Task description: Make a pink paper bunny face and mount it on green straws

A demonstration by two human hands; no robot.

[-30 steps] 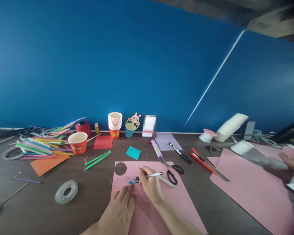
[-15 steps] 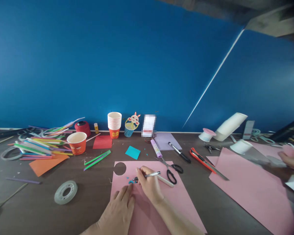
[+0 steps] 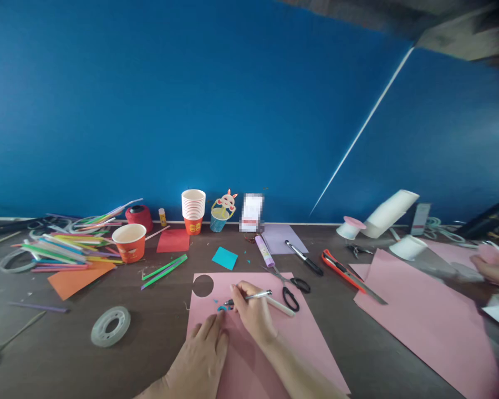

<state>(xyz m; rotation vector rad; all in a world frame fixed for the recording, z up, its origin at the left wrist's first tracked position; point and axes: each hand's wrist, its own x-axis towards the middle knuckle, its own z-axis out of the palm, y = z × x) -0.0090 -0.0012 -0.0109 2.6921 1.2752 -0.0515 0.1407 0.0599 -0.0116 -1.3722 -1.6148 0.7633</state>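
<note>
A pink sheet of paper (image 3: 249, 360) with a round hole near its far left corner lies before me. My right hand (image 3: 255, 317) grips a silver and black pen (image 3: 255, 296), its tip low over a small curved blue paper piece (image 3: 222, 308) on the sheet. Flat on the pink paper, my left hand (image 3: 203, 352) rests with its fingertips touching or just beside that blue piece. A white stick-like marker (image 3: 281, 307) lies partly behind my right hand. Just past it sit black-handled scissors (image 3: 291, 291), blades toward a purple glue stick (image 3: 265, 252).
Left are a tape roll (image 3: 111, 327), an orange paper cup (image 3: 129, 243) and many coloured strips (image 3: 62, 248). Stacked cups (image 3: 193, 211) and a rabbit-topped blue cup (image 3: 219, 220) stand behind. Right, an orange cutter (image 3: 345, 271) touches pink sheets (image 3: 428, 321); another person's hand (image 3: 494, 271) is beyond.
</note>
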